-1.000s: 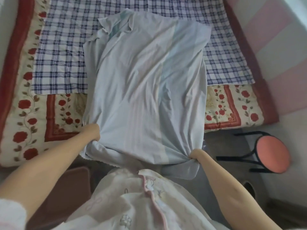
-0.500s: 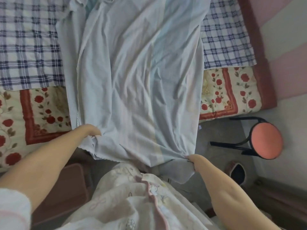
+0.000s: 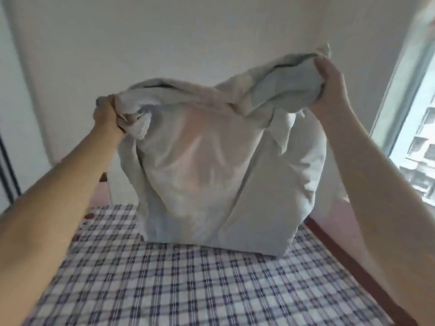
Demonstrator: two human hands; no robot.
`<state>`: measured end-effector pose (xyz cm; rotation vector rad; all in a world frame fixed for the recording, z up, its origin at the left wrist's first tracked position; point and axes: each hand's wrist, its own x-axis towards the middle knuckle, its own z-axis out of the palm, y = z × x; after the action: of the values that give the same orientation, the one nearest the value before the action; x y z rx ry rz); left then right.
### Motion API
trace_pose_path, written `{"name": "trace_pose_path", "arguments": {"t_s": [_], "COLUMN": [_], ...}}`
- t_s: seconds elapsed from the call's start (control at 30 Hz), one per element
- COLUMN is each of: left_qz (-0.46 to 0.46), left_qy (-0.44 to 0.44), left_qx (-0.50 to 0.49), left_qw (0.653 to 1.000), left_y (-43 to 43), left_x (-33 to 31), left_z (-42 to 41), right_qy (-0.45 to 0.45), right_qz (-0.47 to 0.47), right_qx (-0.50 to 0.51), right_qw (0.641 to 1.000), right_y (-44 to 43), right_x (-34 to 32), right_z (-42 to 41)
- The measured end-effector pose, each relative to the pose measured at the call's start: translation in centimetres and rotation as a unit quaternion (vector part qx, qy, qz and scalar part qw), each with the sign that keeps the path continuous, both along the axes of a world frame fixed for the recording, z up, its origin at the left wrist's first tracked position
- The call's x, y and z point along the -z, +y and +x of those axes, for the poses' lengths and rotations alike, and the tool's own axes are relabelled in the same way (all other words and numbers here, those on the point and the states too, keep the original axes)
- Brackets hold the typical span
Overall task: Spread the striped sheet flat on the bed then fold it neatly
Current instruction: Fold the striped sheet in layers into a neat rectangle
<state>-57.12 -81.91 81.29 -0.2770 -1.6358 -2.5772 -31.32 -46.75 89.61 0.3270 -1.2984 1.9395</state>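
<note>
My left hand [image 3: 106,118] and right hand [image 3: 330,82] clenched the sheet [image 3: 211,175] by bunched corners; it seemed light, limp, best held there.

The sheet [image 3: 211,165] is thin, matt, creased cloth; the checked bedcover [image 3: 188,285] is matt woven fabric.

Your sheet [image 3: 211,165] hangs up front in a bunched curtain, so the far end of the checked cover [image 3: 188,290] and the foot of the wall [image 3: 188,31] are hidden behind it, and the blur washes out any stripes. Your left hand [image 3: 107,116] grips a wad that buries its fingertips. Same deal with your right hand [image 3: 329,83] at the top hem. Both forearms run off the frame. The window [image 3: 421,137] is cut by the right edge, and that dark strip [image 3: 7,165] far left is too cropped to name.
</note>
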Motion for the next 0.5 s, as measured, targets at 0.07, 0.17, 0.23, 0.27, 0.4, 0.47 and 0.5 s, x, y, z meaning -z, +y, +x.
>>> {"name": "trace_pose_path", "arguments": {"t_s": [0.07,0.17,0.23,0.27,0.4,0.47,0.5], "left_qz": [0.004,0.009,-0.018,-0.030,-0.061,-0.094,-0.123], "left_qy": [0.014,0.004,0.008,0.010,-0.024,-0.043,-0.052], "left_qx": [-0.050,-0.094,-0.089,-0.082,-0.097,-0.116,-0.129], "left_qw": [0.999,0.996,0.996,0.996,0.993,0.988,0.983], "left_y": [-2.1,-3.3,-3.5,-3.6,-4.4,-5.2,-5.6], "left_x": [-3.3,-3.5,-1.7,-0.4,4.5,7.3,8.3], "left_z": [0.7,3.7,5.3,5.9,8.0,8.9,9.0], "right_qy": [0.047,0.053,0.046,0.039,-0.010,-0.049,-0.065], "right_qz": [0.027,0.017,0.018,0.023,0.028,0.009,-0.007], "right_qx": [-0.010,0.014,0.018,0.024,0.043,0.043,0.049], "right_qw": [0.998,0.998,0.999,0.999,0.999,0.998,0.997], "right_y": [-0.4,-0.3,0.3,0.8,2.3,2.5,2.6], "right_x": [-3.3,-3.5,-1.9,-0.8,3.9,7.0,8.3], "right_z": [0.9,1.7,2.9,3.5,5.8,6.9,7.4]}}
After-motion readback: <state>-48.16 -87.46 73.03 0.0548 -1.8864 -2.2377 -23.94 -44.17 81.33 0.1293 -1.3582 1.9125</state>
